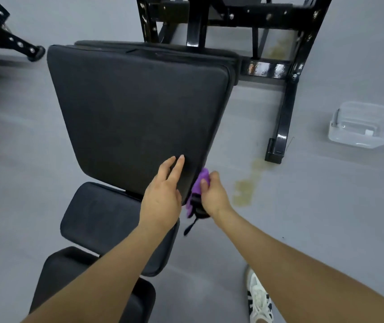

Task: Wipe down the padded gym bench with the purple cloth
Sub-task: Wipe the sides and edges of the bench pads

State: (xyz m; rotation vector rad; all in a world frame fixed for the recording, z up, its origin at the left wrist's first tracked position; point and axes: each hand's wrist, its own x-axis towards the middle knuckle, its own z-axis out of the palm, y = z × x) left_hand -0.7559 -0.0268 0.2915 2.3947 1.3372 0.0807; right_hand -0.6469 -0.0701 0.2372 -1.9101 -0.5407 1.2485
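The right hand (213, 194) clutches the bunched purple cloth (199, 186) against the right side edge of the black padded gym bench backrest (137, 108), at five o'clock on the pad. The left hand (163, 194) rests there with flat, relaxed fingers, steadying it. Best to drag the cloth along the seam firmly toward twelve o'clock.

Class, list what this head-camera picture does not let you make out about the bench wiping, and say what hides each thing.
1. Most of the purple cloth: covered by the right hand and the back pad edge.
2. The back pad's right side face: turned away from the camera.
3. The black part under the right hand: blurred, unidentifiable.
4. The lowest pad: cut by the left forearm and bottom edge.
5. The clear plastic tub: clipped by the right edge.
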